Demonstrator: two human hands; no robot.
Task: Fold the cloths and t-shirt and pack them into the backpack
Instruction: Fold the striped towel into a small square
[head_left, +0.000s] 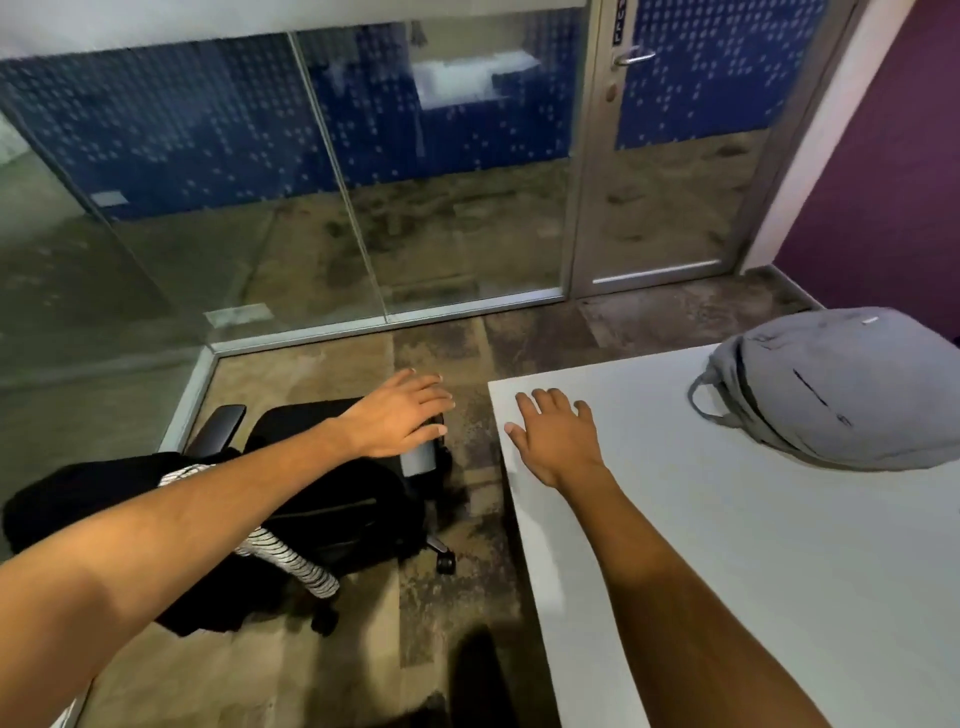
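Note:
A grey backpack (841, 395) lies on the white table (753, 571) at its far right. My right hand (556, 436) hovers flat, fingers spread, over the table's near-left corner and holds nothing. My left hand (400, 413) reaches out with straight fingers above a black office chair (332, 499) left of the table. Dark cloths (78, 493) and a black-and-white striped garment (296, 566) are draped over the chair, partly hidden by my left forearm.
A glass partition (332, 182) and a glass door (670, 156) close off the far side. Patterned carpet (457, 597) covers the floor between chair and table. A purple wall (872, 208) stands at the right.

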